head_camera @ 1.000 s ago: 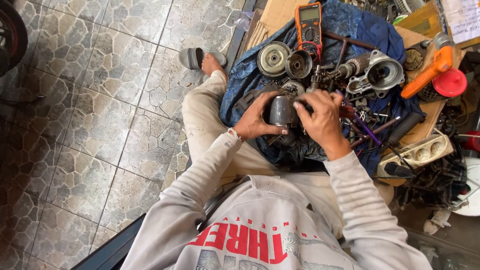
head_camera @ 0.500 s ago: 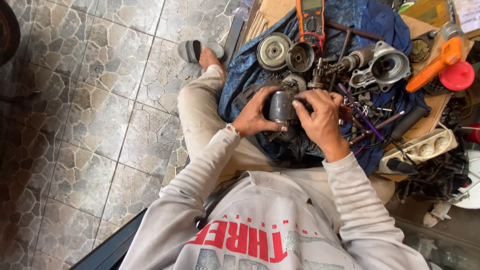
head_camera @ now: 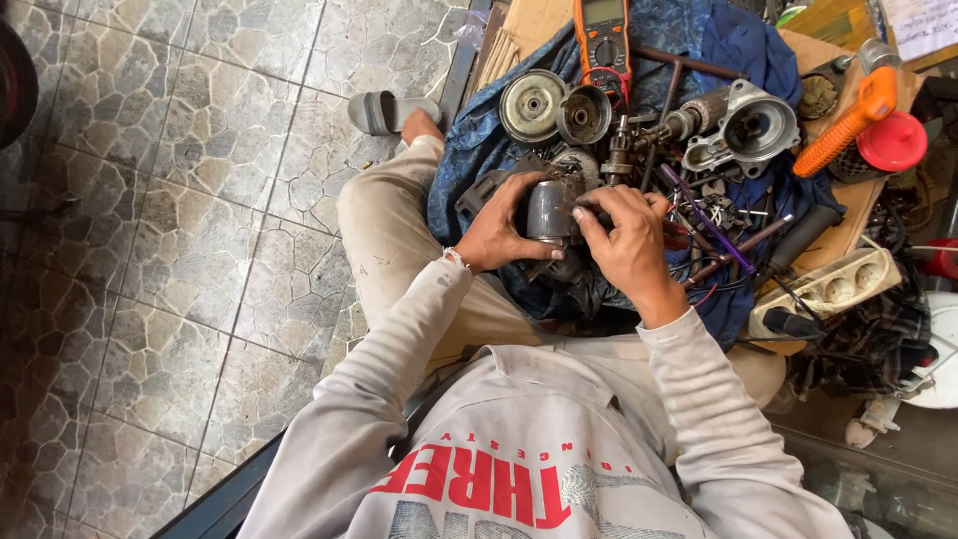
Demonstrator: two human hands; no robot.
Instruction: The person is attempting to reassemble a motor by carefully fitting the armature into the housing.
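We are holding the grey metal cylinder [head_camera: 548, 212] over the lap, on the near side of the blue cloth [head_camera: 469, 150] that carries all the loose parts. Our left hand [head_camera: 502, 228] wraps the cylinder from the side away from the parts, fingers clamped around its body. Our right hand [head_camera: 627, 246] sits at its other end, fingertips pinched together on something small and dark at the cylinder's mouth (what exactly is pinched there is hidden by the fingers).

To do this step well, we judge that the left hand should act purely as a vise: a steady grip with the cylinder's axis level, so that whatever the right hand works at the open end goes in or out straight and does not cock sideways. Small, even finger movements seem wiser than force.

Beyond the cylinder, farther from us, lie a round pulley-like disc [head_camera: 532, 105] and a cup-shaped part [head_camera: 584, 113] side by side, with an orange multimeter [head_camera: 603, 35] just past them. To the right of the cylinder lie a cast metal housing [head_camera: 750, 127] and a purple-handled tool [head_camera: 709, 215]. Anything freed is best set on the cloth beside the cylinder, so it cannot roll off onto the tiled floor [head_camera: 200, 200].
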